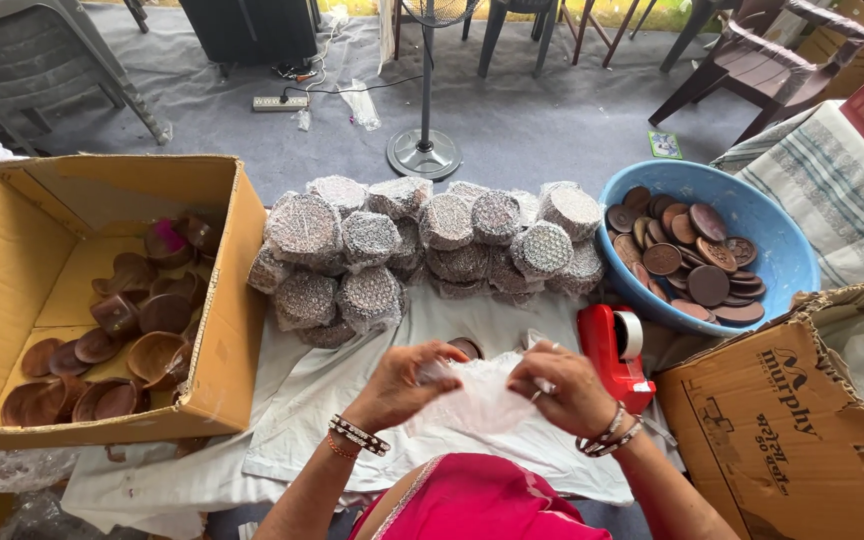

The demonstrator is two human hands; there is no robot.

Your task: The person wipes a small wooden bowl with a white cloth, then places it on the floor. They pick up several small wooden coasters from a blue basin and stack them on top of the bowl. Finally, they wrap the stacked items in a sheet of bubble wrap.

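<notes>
Two hands, left hand (399,385) and right hand (564,385), each grip closed on a bubble wrap bundle (475,398), above white cloth (352,400), wrapped bundles (422,250) behind, red tape dispenser (614,352) just right.

the wrap (472,400) pinched between the left hand (402,385) and right hand (567,385) is clear bubble plastic, crinkled and faintly shiny. the bundles (422,250) behind it wear the same dimpled film, greyish over dark contents. the lamps (142,340) in the box (222,330) look like matt brown clay, smooth-sided. the box is plain corrugated cardboard, dull and creased. the discs (692,260) are matt brown with embossed faces, lying in a glossy blue plastic tub (782,240). the tape gun (614,350) is shiny red plastic. the cloth (322,400) beneath is soft, wrinkled white fabric. metal bangles (607,435) glint.
</notes>
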